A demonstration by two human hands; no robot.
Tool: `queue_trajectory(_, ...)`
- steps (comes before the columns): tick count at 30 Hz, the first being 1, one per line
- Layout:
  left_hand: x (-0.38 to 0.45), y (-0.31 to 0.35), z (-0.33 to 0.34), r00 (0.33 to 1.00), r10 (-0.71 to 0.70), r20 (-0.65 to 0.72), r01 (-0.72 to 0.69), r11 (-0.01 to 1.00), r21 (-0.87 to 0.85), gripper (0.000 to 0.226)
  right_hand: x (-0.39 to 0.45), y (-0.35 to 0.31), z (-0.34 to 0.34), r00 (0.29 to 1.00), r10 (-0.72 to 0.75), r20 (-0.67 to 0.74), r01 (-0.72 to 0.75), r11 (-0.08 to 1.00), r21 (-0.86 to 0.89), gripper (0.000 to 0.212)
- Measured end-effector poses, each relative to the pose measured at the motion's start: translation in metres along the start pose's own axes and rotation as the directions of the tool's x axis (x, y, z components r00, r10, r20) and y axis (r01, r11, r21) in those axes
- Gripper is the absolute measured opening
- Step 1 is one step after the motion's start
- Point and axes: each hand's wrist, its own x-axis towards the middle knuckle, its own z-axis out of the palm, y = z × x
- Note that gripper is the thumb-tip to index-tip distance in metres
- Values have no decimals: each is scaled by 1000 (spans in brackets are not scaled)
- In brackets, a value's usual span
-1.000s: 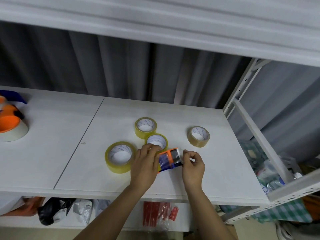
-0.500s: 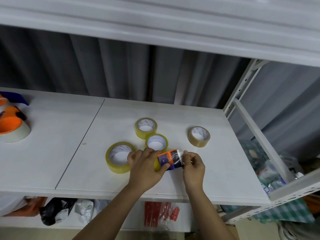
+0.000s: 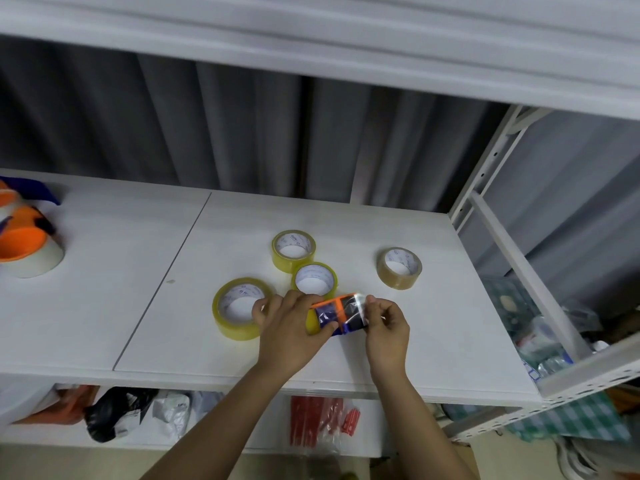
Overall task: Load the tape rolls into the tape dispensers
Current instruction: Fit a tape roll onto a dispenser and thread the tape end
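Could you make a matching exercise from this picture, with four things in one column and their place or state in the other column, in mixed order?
Things:
1. brown tape roll
2. largest yellow roll
3. orange and blue dispenser
4. orange dispenser with a white roll

Places or states:
A. far left on the shelf
B. held between the left hand and the right hand
C. alone, right of the other rolls
D. lying flat beside the left hand

Pairs: 1-C, 2-D, 3-B, 4-A

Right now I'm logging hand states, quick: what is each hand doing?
Left hand: closed on the tape dispenser.
Right hand: fingers pinching the clear tape end at the dispenser.
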Motion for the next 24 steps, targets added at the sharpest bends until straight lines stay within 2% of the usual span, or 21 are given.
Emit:
queue_trajectory(13, 1, 0, 0, 999, -15, -46, 15, 1000, -7, 37, 3, -5, 7, 1000, 4, -5, -4, 998, -64, 24)
queue_trajectory(18, 3, -5, 2, 1000, -27, -12, 27, 1000, -3, 42, 3, -7, 5, 1000, 9, 10, -8, 999, -37, 20)
queue_trajectory(24, 5, -11, 2, 997, -67, 41, 70, 993, -91, 48, 0, -4, 0, 999, -20, 25, 20, 1000, -19, 16)
